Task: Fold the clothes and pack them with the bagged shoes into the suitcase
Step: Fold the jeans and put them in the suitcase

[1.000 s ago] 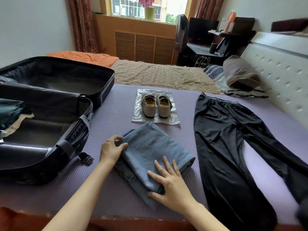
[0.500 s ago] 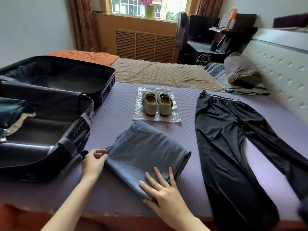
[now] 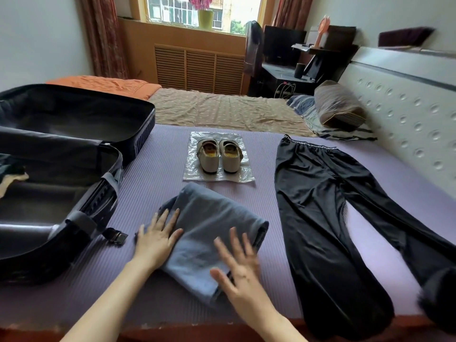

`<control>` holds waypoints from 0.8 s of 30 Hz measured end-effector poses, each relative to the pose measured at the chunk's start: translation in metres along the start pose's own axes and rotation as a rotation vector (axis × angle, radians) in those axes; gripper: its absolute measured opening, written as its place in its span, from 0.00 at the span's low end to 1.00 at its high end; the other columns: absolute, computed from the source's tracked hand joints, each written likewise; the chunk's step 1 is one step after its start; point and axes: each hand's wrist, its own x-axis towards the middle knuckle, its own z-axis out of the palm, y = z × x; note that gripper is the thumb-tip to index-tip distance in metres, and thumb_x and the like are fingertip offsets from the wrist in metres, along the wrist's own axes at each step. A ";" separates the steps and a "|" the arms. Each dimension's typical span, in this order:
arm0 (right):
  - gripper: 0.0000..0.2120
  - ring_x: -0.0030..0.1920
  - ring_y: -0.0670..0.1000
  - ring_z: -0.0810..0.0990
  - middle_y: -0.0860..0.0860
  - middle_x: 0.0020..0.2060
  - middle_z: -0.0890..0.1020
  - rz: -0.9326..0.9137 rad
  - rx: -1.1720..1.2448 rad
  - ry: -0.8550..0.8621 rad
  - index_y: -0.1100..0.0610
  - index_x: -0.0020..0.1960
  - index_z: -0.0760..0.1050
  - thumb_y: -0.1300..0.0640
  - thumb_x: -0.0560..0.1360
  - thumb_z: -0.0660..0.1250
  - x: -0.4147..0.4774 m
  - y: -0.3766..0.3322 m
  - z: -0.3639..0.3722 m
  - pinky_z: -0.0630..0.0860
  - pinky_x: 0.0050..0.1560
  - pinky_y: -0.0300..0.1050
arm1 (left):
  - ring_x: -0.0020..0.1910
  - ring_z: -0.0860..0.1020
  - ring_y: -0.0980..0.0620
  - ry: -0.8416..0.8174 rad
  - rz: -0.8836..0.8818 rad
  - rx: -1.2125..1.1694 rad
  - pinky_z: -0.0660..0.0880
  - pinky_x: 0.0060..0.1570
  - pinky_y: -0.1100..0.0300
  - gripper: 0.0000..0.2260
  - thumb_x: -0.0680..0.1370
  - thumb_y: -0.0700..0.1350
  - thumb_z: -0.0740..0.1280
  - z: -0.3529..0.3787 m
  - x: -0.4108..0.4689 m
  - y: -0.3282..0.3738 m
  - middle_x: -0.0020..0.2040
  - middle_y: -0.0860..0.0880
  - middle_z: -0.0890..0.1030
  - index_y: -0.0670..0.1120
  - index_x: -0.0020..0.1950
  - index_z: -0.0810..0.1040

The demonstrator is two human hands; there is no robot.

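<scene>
A folded blue-grey garment [image 3: 209, 233] lies on the purple mat in front of me. My left hand [image 3: 156, 240] rests flat on its left edge, fingers spread. My right hand [image 3: 237, 265] lies open over its near right part, fingers straight and blurred. Behind it a pair of beige shoes [image 3: 219, 157] stands on a clear plastic bag [image 3: 244, 175]. Black trousers [image 3: 328, 211] lie spread flat on the right. The open black suitcase [image 3: 81, 218] sits at the left with some dark and cream clothing inside.
The purple mat [image 3: 153, 188] covers the near bed, whose red-brown edge runs along the bottom. A suitcase strap buckle [image 3: 116, 236] lies by my left hand. A pillow [image 3: 338, 104] and padded headboard [image 3: 404, 119] are at the right; a beige bed lies beyond.
My left hand let go of the garment's left corner and now lies flat on it. My right hand moved up and right across the cloth. The garment lies folded flatter.
</scene>
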 end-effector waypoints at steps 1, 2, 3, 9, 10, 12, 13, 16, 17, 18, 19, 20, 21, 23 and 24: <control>0.40 0.73 0.42 0.28 0.39 0.74 0.34 0.129 0.081 0.129 0.39 0.76 0.44 0.22 0.68 0.43 0.004 0.000 -0.005 0.31 0.72 0.47 | 0.77 0.44 0.48 0.021 -0.016 0.007 0.47 0.72 0.45 0.30 0.77 0.66 0.39 0.004 0.000 0.000 0.78 0.49 0.44 0.57 0.76 0.39; 0.45 0.73 0.44 0.28 0.42 0.74 0.30 0.270 0.172 0.246 0.41 0.75 0.38 0.22 0.66 0.47 0.008 -0.001 -0.010 0.32 0.72 0.48 | 0.77 0.44 0.46 0.028 -0.028 0.004 0.47 0.72 0.46 0.29 0.78 0.65 0.41 0.005 0.000 0.000 0.78 0.46 0.43 0.57 0.76 0.38; 0.49 0.74 0.47 0.30 0.46 0.74 0.30 0.424 0.286 0.317 0.44 0.75 0.33 0.23 0.67 0.53 0.014 0.000 -0.014 0.35 0.73 0.48 | 0.77 0.45 0.45 0.028 -0.037 0.010 0.49 0.72 0.47 0.28 0.79 0.64 0.44 0.004 0.000 0.001 0.78 0.44 0.44 0.57 0.75 0.37; 0.44 0.72 0.52 0.64 0.53 0.74 0.61 0.535 0.621 0.408 0.52 0.78 0.43 0.62 0.74 0.70 0.044 0.002 0.001 0.61 0.73 0.51 | 0.69 0.63 0.44 0.063 -0.064 -0.026 0.60 0.66 0.49 0.27 0.80 0.62 0.50 -0.011 -0.002 0.004 0.72 0.43 0.63 0.61 0.76 0.42; 0.42 0.71 0.52 0.66 0.53 0.73 0.64 0.511 0.631 0.441 0.52 0.78 0.47 0.65 0.73 0.69 0.051 0.005 -0.001 0.63 0.72 0.52 | 0.68 0.64 0.44 0.065 -0.083 -0.039 0.61 0.66 0.49 0.27 0.80 0.61 0.50 -0.013 -0.008 0.007 0.71 0.43 0.63 0.60 0.76 0.43; 0.37 0.69 0.51 0.70 0.53 0.70 0.69 0.462 0.605 0.473 0.54 0.77 0.55 0.68 0.73 0.68 0.065 0.013 -0.014 0.65 0.71 0.52 | 0.66 0.65 0.43 0.095 -0.117 -0.037 0.63 0.65 0.49 0.28 0.80 0.60 0.51 -0.008 -0.028 0.017 0.69 0.41 0.65 0.56 0.77 0.45; 0.34 0.68 0.51 0.71 0.53 0.68 0.72 0.442 0.574 0.449 0.56 0.76 0.58 0.69 0.73 0.67 0.073 0.021 -0.023 0.66 0.70 0.51 | 0.65 0.66 0.42 0.131 -0.122 -0.040 0.65 0.64 0.48 0.29 0.80 0.59 0.53 -0.004 -0.041 0.024 0.69 0.40 0.66 0.54 0.78 0.47; 0.30 0.68 0.53 0.71 0.54 0.67 0.73 0.446 0.396 0.263 0.57 0.75 0.60 0.65 0.76 0.65 0.084 0.045 -0.036 0.65 0.70 0.51 | 0.70 0.59 0.40 0.095 -0.172 -0.077 0.61 0.68 0.46 0.31 0.80 0.61 0.53 -0.006 -0.064 0.036 0.73 0.39 0.57 0.54 0.77 0.43; 0.30 0.69 0.55 0.69 0.55 0.68 0.71 0.469 0.341 0.203 0.57 0.76 0.59 0.62 0.76 0.65 0.084 0.053 -0.035 0.65 0.70 0.53 | 0.73 0.53 0.41 0.068 -0.197 -0.071 0.56 0.70 0.46 0.30 0.80 0.61 0.51 -0.011 -0.062 0.036 0.75 0.41 0.50 0.56 0.77 0.42; 0.30 0.70 0.55 0.68 0.56 0.69 0.70 0.499 0.328 0.162 0.56 0.76 0.58 0.60 0.77 0.64 0.084 0.059 -0.033 0.64 0.70 0.55 | 0.75 0.48 0.42 0.079 -0.211 -0.100 0.53 0.71 0.47 0.29 0.80 0.61 0.51 -0.018 -0.054 0.035 0.76 0.43 0.46 0.55 0.77 0.44; 0.30 0.70 0.55 0.67 0.56 0.70 0.70 0.514 0.352 0.147 0.56 0.76 0.57 0.60 0.77 0.64 0.084 0.062 -0.032 0.64 0.71 0.55 | 0.75 0.47 0.43 0.139 -0.209 -0.176 0.52 0.71 0.47 0.29 0.80 0.60 0.52 -0.026 -0.043 0.035 0.77 0.43 0.46 0.53 0.78 0.49; 0.29 0.70 0.55 0.67 0.56 0.70 0.69 0.524 0.382 0.152 0.56 0.76 0.57 0.60 0.78 0.63 0.085 0.062 -0.030 0.64 0.71 0.54 | 0.75 0.51 0.43 0.213 -0.200 -0.289 0.53 0.71 0.47 0.28 0.80 0.59 0.54 -0.035 -0.028 0.033 0.76 0.43 0.51 0.49 0.77 0.56; 0.29 0.71 0.54 0.67 0.55 0.71 0.69 0.528 0.410 0.166 0.57 0.76 0.57 0.61 0.78 0.63 0.085 0.059 -0.030 0.64 0.71 0.54 | 0.73 0.57 0.42 0.277 -0.186 -0.425 0.57 0.69 0.46 0.26 0.80 0.57 0.57 -0.043 -0.013 0.032 0.74 0.41 0.58 0.46 0.74 0.61; 0.29 0.72 0.53 0.65 0.53 0.72 0.66 0.528 0.458 0.191 0.57 0.77 0.55 0.63 0.79 0.61 0.085 0.055 -0.029 0.62 0.72 0.52 | 0.66 0.68 0.41 0.318 -0.178 -0.635 0.65 0.63 0.47 0.24 0.79 0.55 0.60 -0.056 0.020 0.033 0.68 0.39 0.69 0.43 0.71 0.65; 0.29 0.72 0.52 0.64 0.52 0.72 0.66 0.525 0.475 0.208 0.58 0.77 0.55 0.63 0.79 0.61 0.084 0.055 -0.027 0.62 0.73 0.51 | 0.64 0.71 0.40 0.300 -0.201 -0.717 0.67 0.61 0.48 0.25 0.79 0.55 0.61 -0.061 0.036 0.036 0.66 0.39 0.72 0.42 0.70 0.66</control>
